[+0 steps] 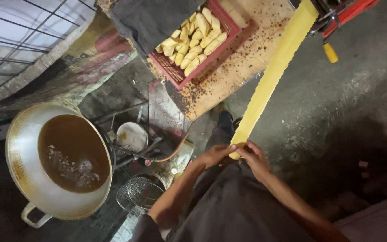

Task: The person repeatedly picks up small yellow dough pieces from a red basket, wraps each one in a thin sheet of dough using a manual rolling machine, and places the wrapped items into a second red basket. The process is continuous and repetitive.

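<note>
A long yellow strip of dough (269, 76) hangs from a red-framed machine (337, 13) at the upper right down to my lap. My left hand (216, 154) and my right hand (254, 157) meet at the strip's lower end, and both pinch it between thumb and fingers. The strip is taut and flat along its whole length. I sit with dark clothing over my knees below the hands.
A red basket (189, 76) of folded yellow dough pieces rests on a spattered wooden board (229, 76). A big metal wok (23, 175) of brown oil stands at the left, a wire skimmer (137, 192) beside it. Grey concrete floor lies at the right.
</note>
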